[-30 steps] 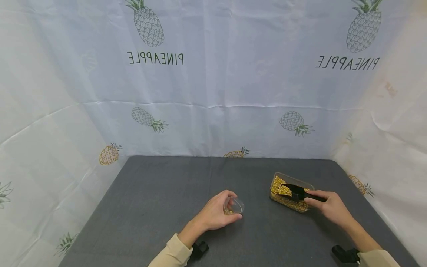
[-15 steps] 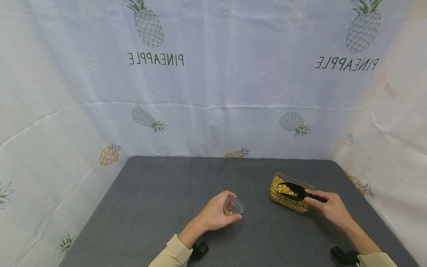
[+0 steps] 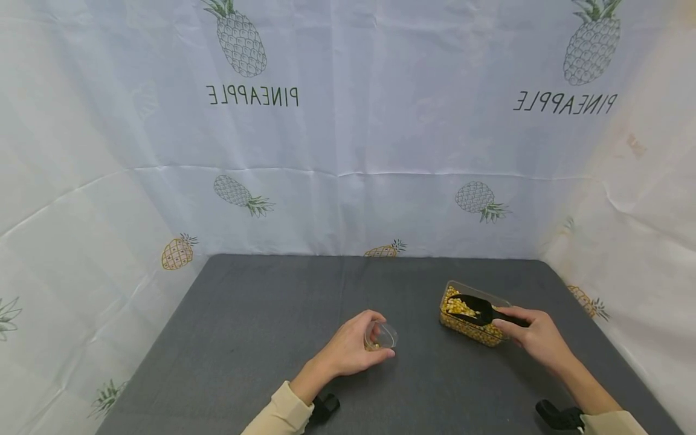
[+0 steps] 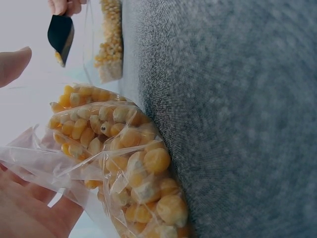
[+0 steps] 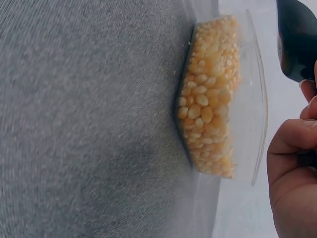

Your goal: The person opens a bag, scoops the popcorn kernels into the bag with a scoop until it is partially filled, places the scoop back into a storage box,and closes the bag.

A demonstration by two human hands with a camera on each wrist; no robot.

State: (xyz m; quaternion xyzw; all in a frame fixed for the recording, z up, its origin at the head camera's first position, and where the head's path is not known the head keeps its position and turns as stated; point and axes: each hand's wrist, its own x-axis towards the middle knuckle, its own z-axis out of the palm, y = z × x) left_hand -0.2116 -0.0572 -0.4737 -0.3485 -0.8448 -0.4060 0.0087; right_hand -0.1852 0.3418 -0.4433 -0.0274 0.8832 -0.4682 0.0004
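My left hand (image 3: pixel 350 345) holds a small clear plastic bag (image 3: pixel 387 336) by its mouth, thumb on the near side and fingers on the far side. In the left wrist view, the bag's lower part bulges with yellow corn kernels (image 4: pixel 131 163) and rests against the grey cloth. Farther right, my right hand (image 3: pixel 538 339) grips the handle of a black scoop (image 3: pixel 484 311). Kernels lie in the scoop's bowl, which is over a clear rectangular container (image 3: pixel 502 299) of corn kernels. In the right wrist view, the scoop (image 5: pixel 297 39) stands above the container's rim.
Dark grey cloth covers the table (image 3: pixel 261 326). A white curtain (image 3: pixel 337 133) with pineapple prints closes in the back and both sides. Black straps with camera mounts sit at both wrists.
The scoop has risen a little and tilted level over the container, shifting slightly left with my right hand. My left hand and the bag have stayed in place.
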